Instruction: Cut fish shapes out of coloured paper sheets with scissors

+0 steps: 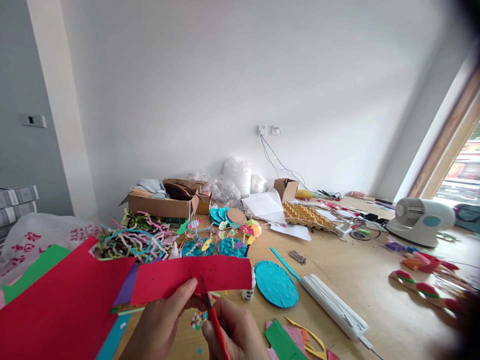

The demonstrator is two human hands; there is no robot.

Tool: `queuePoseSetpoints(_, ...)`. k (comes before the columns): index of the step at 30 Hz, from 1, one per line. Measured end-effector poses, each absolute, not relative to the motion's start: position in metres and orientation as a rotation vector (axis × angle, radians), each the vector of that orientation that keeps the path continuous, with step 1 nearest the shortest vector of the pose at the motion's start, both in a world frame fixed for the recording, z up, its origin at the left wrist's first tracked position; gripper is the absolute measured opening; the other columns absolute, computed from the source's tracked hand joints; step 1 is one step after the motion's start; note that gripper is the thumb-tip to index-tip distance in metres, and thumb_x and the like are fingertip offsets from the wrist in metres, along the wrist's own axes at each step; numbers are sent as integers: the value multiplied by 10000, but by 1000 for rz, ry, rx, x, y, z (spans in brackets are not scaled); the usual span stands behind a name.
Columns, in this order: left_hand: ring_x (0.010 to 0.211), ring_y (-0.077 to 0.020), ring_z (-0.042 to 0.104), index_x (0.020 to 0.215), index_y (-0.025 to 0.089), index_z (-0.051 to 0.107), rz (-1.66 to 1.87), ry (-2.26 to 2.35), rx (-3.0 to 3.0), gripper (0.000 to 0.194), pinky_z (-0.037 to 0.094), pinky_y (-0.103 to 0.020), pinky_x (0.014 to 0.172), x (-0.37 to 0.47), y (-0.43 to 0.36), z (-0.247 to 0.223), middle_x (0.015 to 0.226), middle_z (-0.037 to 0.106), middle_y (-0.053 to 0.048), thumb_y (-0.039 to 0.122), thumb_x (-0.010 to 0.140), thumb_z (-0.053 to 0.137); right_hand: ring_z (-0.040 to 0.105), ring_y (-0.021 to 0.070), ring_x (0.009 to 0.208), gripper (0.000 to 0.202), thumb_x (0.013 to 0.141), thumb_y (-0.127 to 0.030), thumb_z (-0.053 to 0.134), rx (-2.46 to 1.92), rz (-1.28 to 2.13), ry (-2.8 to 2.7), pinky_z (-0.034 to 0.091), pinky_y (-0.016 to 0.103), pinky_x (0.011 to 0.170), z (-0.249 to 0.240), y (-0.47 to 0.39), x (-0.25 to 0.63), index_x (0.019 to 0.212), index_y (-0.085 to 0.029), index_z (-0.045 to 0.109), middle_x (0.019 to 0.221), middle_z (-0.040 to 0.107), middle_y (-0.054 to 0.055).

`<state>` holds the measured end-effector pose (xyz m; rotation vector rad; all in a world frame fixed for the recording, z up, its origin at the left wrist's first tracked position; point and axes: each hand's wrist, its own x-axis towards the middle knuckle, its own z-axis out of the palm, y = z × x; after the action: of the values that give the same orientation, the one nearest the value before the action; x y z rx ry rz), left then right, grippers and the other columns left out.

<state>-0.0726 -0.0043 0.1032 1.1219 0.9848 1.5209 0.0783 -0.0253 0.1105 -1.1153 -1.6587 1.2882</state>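
My left hand pinches the lower edge of a long red paper strip, thumb on top. Faint pencil marks show on the strip. My right hand is closed round red-handled scissors, whose dark blades meet the strip's lower edge near its middle. Behind the strip stand small paper fish on sticks over blue discs. To the right lies a round blue disc, with a white glue bottle partly hidden by the strip.
Large red sheets lie at the left beside a heap of coloured pipe cleaners. A white power strip and green paper are at the right front. Farther back are a cardboard box and a small white fan.
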Motion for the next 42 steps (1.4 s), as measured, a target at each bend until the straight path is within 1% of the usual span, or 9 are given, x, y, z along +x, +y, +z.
queuePoseSetpoints(6,773,-290,697,750,183,709,1517,914,1082,195,576,-379,695,-64,-9,113,811,753,-74,371,700,706,351,63,395,530,738,-726,489,-1066,1253,-1670,281,161,398,104,-23,78,679,-208,398,478,406,-58)
queuePoseSetpoints(12,884,-299,679,778,207,725,1597,936,1071,191,578,-363,738,-65,-6,102,894,747,-51,328,638,770,322,61,389,599,716,-803,420,-1044,1218,-1686,254,161,386,101,-22,78,684,-205,411,461,397,-57)
queuePoseSetpoints(15,819,-266,678,708,201,710,1576,938,1079,144,571,-353,737,-63,-6,106,820,734,-41,339,684,745,327,61,380,574,733,-778,432,-1069,1191,-1699,263,159,384,104,-22,80,675,-208,400,453,405,-58)
queuePoseSetpoints(19,668,-201,648,600,188,654,1598,874,1022,241,564,-311,702,-66,-7,117,659,678,-14,390,712,723,336,61,381,532,748,-723,478,-1102,1150,-1698,273,160,384,108,-23,81,635,-214,372,463,385,-64)
queuePoseSetpoints(24,501,-128,574,663,192,641,1643,806,848,214,508,-213,465,-66,-6,124,582,640,40,324,628,805,341,59,382,531,726,-716,521,-1133,1179,-1662,279,160,389,105,-21,77,631,-211,387,458,391,-66)
queuePoseSetpoints(29,490,-148,592,670,196,654,1612,797,808,250,499,-214,439,-55,-10,128,548,661,24,329,563,837,264,43,341,685,586,-869,486,-961,1370,-1467,245,161,359,91,-18,68,699,-194,457,422,342,-98)
queuePoseSetpoints(32,483,-148,584,677,210,652,1635,779,776,235,513,-241,452,-50,-14,132,598,682,27,316,570,833,227,38,339,669,615,-833,526,-869,1423,-1393,251,163,364,89,-20,65,760,-180,507,427,306,-116)
queuePoseSetpoints(37,567,-178,617,686,195,670,1557,779,614,294,552,-285,551,-42,-17,135,631,693,6,320,498,859,238,55,370,634,645,-813,531,-823,1371,-1333,268,181,381,94,-24,63,739,-187,534,444,358,-80)
queuePoseSetpoints(42,573,-202,632,626,158,699,1447,759,491,326,527,-277,512,-40,-17,132,575,682,-22,350,423,867,341,86,405,617,636,-810,544,-816,1330,-1253,266,189,380,94,-25,61,700,-196,537,486,400,-41)
